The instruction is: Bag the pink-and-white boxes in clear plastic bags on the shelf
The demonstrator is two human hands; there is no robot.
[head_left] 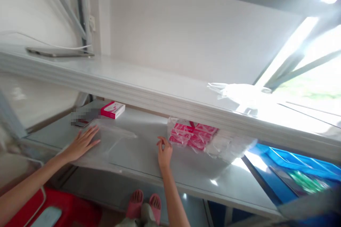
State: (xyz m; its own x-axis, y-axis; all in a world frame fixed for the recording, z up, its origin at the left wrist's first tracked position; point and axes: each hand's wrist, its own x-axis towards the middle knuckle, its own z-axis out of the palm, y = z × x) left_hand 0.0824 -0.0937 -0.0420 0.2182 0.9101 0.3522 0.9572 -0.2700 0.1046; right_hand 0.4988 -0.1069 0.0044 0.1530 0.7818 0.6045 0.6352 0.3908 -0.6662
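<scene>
Down on the grey worktable (144, 156), a clear plastic bag (213, 142) bulges with red-and-white packets (193, 135); its upper part is hidden behind the white shelf (149, 92) that crosses above the table, so how many packets it holds cannot be made out. Just left of that bag, the right hand (164, 152) hovers at the table with its fingers loosely curled and thumb near the fingertips, gripping nothing that shows. Further left of the bag, the left hand (81, 143) lies open and flat, palm down, on an empty clear pouch (112, 142) spread on the table. Behind the pouch, away from the person, a single red-and-white box (113, 109) sits alone, and a blurred patch beside it cannot be read. To the right of the bag, beyond the table's end, a blue tray (290, 159) holds something green, smeared by motion and partly cut off by the shelf. On the shelf above the bag lies crumpled clear plastic (239, 92), washed out by window glare. Below the table edge, pink sandals (144, 204) and a red stool (66, 209) show, the stool cropped at the picture's bottom.
</scene>
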